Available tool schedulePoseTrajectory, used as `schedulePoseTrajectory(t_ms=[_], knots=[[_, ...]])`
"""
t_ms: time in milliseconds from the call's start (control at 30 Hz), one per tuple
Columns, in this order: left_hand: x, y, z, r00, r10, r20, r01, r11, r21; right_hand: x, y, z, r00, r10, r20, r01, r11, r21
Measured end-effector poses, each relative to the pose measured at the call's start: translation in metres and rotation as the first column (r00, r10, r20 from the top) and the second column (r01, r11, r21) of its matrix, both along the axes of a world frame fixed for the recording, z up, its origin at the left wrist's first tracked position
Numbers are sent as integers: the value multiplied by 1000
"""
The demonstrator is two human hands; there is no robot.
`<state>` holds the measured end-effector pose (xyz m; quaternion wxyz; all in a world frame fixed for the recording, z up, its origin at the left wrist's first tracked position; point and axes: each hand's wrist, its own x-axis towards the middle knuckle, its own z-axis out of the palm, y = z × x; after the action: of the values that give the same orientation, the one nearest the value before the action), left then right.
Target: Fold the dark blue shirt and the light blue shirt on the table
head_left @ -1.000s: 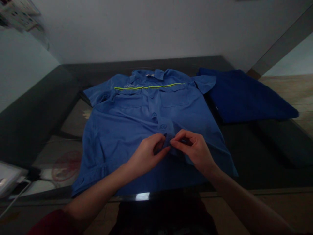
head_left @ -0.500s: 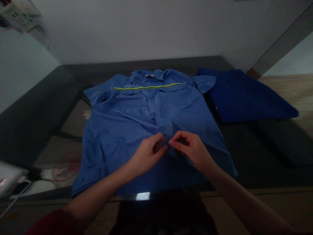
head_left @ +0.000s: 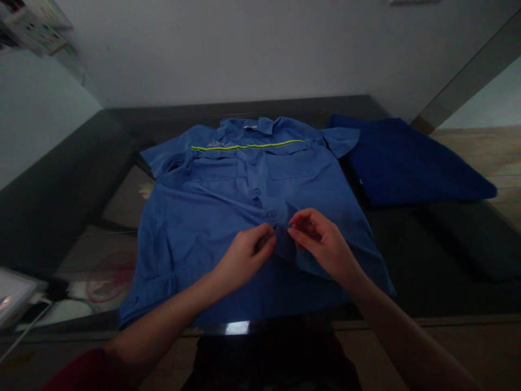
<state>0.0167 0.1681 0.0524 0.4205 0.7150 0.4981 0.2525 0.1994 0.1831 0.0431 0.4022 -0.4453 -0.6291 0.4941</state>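
L hand (head_left: 255, 245): lower ctr of frame. Thumb & index in a narrow pinch at shirt (head_left: 215, 201) front edge, apparently on cloth; other fingers curled under, hidden.

R hand (head_left: 319, 238): just right of L hand, small gap btwn. Thumb & index tips nearly meeting, slight gap; can't tell if cloth is gripped.

Shirt: ctr of frame, blue, short-sleeved, face up, collar to top, hem to bottom. Spread flat, prob. so front opening lies within reach of both hands. Hands work from either side of opening, likely to steady its two edges.

Pose: forearms enter from lower L & lower R corners, converge at ctr; wrists low, palms inward, fingertips facing.

Buttons: one (head_left: 272, 215) just above fingertips, next (head_left: 256, 193) farther up.

Stripe (head_left: 228, 147): yellow, across chest.

Cloth (head_left: 415, 163): dk blue, folded, R of frame, by shirt sleeve.

Table (head_left: 407, 244): dk, glossy, under all.

White box (head_left: 16, 298) w/ cable (head_left: 31, 330): lower L edge.

Sockets (head_left: 35, 30): upper L.
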Motion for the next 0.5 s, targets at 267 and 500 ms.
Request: schedulePoseTrajectory(t_ms=[267,500], knots=[[1,0,0,1000,-9,-11,9,999,36,-5,-3,-7,999,7,54,-9,999,49],[1,1,1,1000,-12,-13,13,999,53,-1,-2,-5,993,11,120,-24,994,110]])
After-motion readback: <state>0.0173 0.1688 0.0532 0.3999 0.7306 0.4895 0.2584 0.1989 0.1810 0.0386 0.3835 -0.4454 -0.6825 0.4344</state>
